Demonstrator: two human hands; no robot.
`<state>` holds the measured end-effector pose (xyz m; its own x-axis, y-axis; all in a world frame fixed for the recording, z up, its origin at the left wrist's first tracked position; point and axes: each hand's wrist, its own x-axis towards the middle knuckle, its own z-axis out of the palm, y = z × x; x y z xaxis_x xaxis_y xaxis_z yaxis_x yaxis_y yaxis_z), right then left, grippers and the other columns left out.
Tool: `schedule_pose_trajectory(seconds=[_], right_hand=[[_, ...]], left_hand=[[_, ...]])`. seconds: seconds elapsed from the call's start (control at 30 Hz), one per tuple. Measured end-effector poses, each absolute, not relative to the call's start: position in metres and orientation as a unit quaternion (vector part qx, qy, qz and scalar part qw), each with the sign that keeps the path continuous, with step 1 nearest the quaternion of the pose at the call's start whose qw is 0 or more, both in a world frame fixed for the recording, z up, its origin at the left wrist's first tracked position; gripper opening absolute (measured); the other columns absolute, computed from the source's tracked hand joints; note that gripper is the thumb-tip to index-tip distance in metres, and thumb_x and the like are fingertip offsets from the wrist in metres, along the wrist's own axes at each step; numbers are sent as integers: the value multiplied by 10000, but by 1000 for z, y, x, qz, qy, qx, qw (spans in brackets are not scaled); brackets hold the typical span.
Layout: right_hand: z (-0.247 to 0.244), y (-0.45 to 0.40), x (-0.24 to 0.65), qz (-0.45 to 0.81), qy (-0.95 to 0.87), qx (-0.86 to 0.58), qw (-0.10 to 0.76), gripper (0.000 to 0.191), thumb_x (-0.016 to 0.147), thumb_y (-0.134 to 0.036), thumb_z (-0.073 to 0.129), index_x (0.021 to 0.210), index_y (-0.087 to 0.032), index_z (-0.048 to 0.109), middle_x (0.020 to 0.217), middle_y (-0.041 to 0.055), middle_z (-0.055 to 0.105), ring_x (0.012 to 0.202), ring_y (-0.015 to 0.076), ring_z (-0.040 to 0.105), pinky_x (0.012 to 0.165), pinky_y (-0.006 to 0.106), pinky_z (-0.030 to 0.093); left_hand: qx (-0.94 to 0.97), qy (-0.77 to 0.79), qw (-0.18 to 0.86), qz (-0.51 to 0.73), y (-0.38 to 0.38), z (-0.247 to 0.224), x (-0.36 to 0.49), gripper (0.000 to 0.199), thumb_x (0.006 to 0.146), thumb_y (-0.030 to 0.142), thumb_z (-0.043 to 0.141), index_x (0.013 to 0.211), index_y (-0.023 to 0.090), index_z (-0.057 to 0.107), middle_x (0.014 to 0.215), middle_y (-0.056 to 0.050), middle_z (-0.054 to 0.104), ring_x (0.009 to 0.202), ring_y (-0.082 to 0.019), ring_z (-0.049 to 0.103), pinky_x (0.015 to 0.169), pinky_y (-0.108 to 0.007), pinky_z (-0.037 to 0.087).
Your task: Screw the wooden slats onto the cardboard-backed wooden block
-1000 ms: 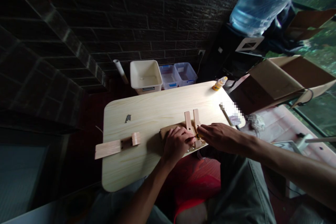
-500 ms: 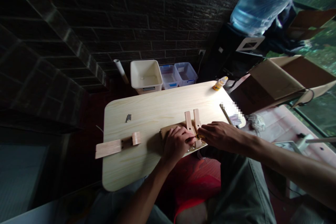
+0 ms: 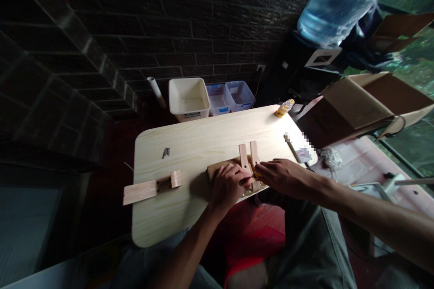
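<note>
A wooden assembly point(image 3: 244, 159), a flat board with two upright slats, lies at the near edge of the pale wooden table point(image 3: 203, 140). My left hand point(image 3: 228, 185) presses down on the board, fingers curled at the base of the slats. My right hand point(image 3: 280, 177) comes in from the right and pinches a small yellow-handled tool point(image 3: 257, 174) against the slats' base. Most of the tool is hidden by my fingers.
A second wooden piece point(image 3: 152, 188) overhangs the table's left edge. Several dark screws point(image 3: 165, 152) lie near the left. A yellow bottle point(image 3: 284, 108) and a thin stick point(image 3: 292, 148) are on the right. Plastic bins point(image 3: 189, 96) stand behind; an open cardboard box point(image 3: 366, 99) is at right.
</note>
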<state>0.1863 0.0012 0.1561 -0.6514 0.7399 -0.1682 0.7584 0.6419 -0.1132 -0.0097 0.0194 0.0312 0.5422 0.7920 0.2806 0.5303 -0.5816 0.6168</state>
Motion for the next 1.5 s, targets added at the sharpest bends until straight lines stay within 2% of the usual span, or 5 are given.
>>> schedule_pose_trajectory(seconds=[0.17,0.47,0.77,1.03,1.5], right_hand=[[157,1,189,-88,916,388,53,158,1023,-197,441,1134,-151,544,971,73,666,747,145,604,617,274,380],[155,4,190,-77,912,401,48,206,1052,-214,393,971,-159,575,813,39,636,624,124,543,574,284,335],[147,3,193,-97,899,423,51,117,1033,-249,447,1058,-177,536,847,32,655,600,116,543,523,280,259],[154,1,190,-105,899,420,64,148,1025,-248,463,1129,-159,519,909,55,666,663,131,582,543,282,288],[149,2,195,-123,899,419,37,107,1026,-212,454,1081,-165,533,874,36,646,621,104,553,535,269,281]], left_hand=[[846,391,240,273,20,30,-10,69,894,280,675,905,280,743,936,-18,686,918,-198,570,832,-370,394],[842,393,244,278,19,31,-10,74,900,276,671,916,286,742,938,-13,688,919,-198,571,840,-376,395],[841,392,240,284,20,30,-9,69,883,278,685,909,286,748,919,-22,676,907,-195,567,830,-364,406],[844,392,240,277,19,31,-9,66,890,278,677,908,285,741,938,-15,687,924,-199,570,827,-369,403],[842,391,242,282,19,29,-10,66,892,284,678,915,288,739,921,-14,678,904,-193,573,840,-364,412]])
